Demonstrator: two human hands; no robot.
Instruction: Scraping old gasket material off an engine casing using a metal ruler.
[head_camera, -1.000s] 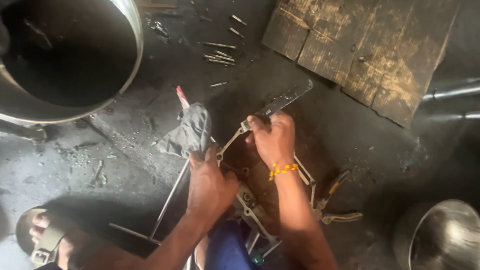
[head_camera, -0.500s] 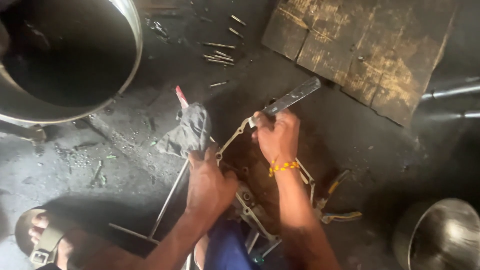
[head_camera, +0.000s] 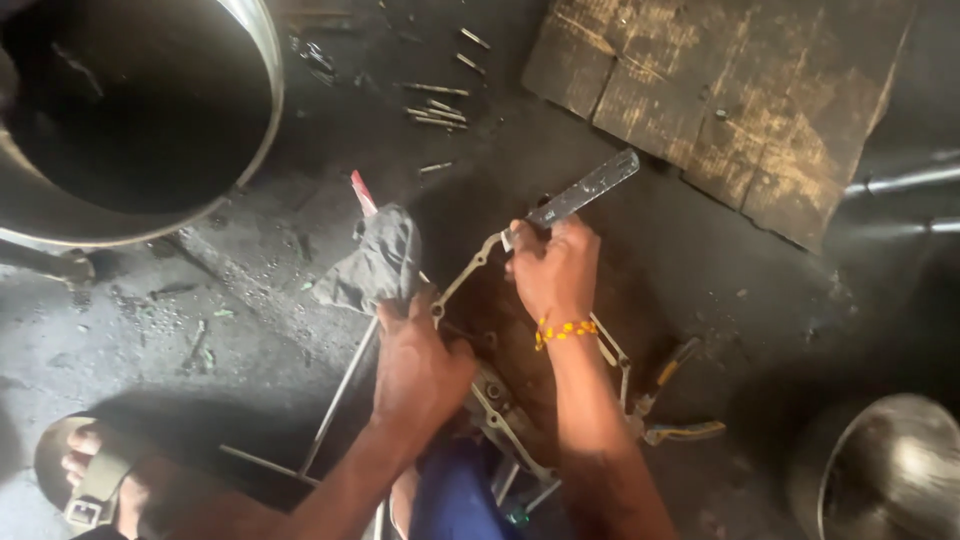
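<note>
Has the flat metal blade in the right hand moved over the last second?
Yes. The blade in the right hand has shifted up and right, its tip closer to the wooden board.

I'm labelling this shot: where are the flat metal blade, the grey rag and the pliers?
flat metal blade (head_camera: 590, 188), head view, middle of its bare flat face.
grey rag (head_camera: 375, 265), head view, centre of the bunched cloth.
pliers (head_camera: 670, 405), head view, near the pivot above the handles.

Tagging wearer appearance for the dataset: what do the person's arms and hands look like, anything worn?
Both forearms are bare, no sleeves and no gloves. The right hand has a thin yellow-and-orange beaded bracelet around the wrist. The left hand wears nothing visible: no ring, watch or band. Both hands look smudged with dark grime.
</note>
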